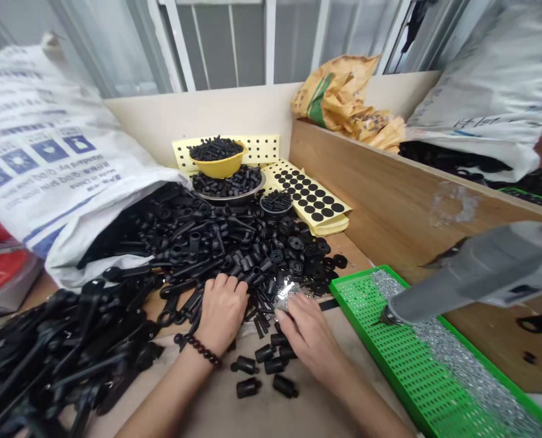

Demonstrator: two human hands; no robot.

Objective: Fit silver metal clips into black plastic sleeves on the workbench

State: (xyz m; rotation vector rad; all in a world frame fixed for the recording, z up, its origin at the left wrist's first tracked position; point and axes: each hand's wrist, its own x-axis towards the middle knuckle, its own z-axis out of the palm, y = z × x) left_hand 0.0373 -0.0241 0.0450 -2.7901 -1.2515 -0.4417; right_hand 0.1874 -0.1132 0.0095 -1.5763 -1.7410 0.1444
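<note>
My left hand (222,310) rests knuckles up on a heap of black plastic parts (216,243), its fingers curled down into the pile; what they hold is hidden. A dark bead bracelet (200,348) circles that wrist. My right hand (307,331) lies just to the right, its fingertips pinched at a small shiny clear bag (288,291) at the heap's near edge. Several short black cylinders (266,368) lie loose on the table between my two wrists.
A green perforated tray (380,340) with small metal screws sits at right, a grey power screwdriver (471,280) hanging over it. A yellow bowl (218,159) of black pieces, a metal dish (229,185) and yellow sheets of black round pads (309,198) stand behind. Sacks flank both sides.
</note>
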